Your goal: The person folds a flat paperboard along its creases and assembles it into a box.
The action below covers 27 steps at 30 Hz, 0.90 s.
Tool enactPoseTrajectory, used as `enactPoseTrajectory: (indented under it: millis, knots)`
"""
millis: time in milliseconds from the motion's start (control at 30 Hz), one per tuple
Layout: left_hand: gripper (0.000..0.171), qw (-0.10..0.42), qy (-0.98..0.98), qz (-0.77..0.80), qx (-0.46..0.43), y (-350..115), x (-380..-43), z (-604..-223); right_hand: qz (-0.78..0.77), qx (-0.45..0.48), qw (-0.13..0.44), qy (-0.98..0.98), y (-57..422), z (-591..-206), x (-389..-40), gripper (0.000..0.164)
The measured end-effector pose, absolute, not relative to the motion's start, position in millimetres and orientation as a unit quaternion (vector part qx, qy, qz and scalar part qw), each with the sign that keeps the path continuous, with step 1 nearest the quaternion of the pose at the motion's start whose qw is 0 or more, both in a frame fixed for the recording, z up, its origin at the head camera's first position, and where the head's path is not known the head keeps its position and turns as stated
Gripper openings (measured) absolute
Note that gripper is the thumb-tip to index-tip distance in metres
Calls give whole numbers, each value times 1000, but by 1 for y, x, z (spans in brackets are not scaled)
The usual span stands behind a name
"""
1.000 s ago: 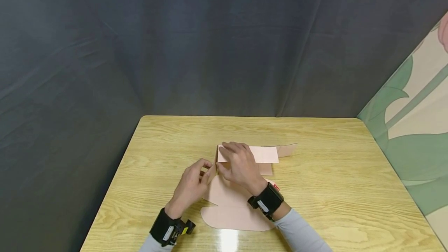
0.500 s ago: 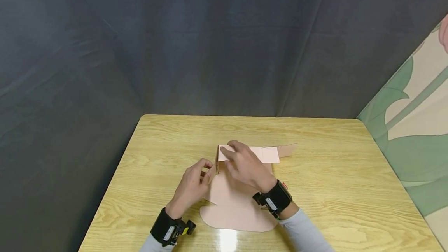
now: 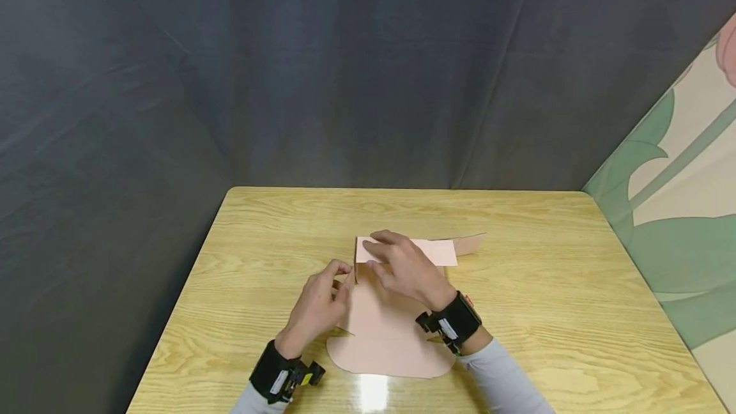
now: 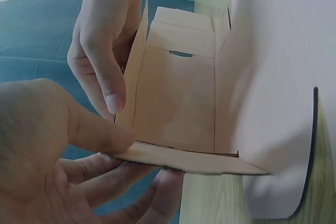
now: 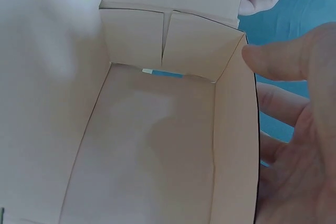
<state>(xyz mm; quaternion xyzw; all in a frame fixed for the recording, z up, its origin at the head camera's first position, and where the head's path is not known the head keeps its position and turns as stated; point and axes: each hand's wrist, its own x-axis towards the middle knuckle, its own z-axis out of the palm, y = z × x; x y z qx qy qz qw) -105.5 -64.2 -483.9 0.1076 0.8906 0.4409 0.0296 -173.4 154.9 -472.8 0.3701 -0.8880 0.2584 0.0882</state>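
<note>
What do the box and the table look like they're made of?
The box: probably matte, pinkish-tan cardboard, with creased folds and thin cut edges. The table: wood or wood-look laminate, I can't tell which; it shows grain, and a reflection suggests a smooth, glossy finish.

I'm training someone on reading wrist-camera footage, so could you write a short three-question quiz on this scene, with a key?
1. Which of the person's hands pinches the end flap of the cardboard box?
2. True or false: the box is fully closed.
3. What colour are the wristbands? a) red b) black c) white

Key:
1. The left hand.
2. False; its inside shows in both wrist views.
3. b
</note>
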Motion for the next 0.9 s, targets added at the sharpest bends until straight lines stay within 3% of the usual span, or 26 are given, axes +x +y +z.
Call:
enactPoseTrajectory:
  millis: [167,367,567,900]
  knots:
    - [20,42,873,474,105,-63,-107,-485,264,371,84,-887,154,-471,-174,35]
    - [25,25,857,501,116,-67,-112,-490,263,368,81,-888,154,-471,-173,36]
    - [18,2,851,509,127,-69,-120,-495,262,363,78,-891,154,-470,-173,37]
    - [33,-13,861,492,126,-68,-127,-499,268,353,52,-895,153,-467,-171,37]
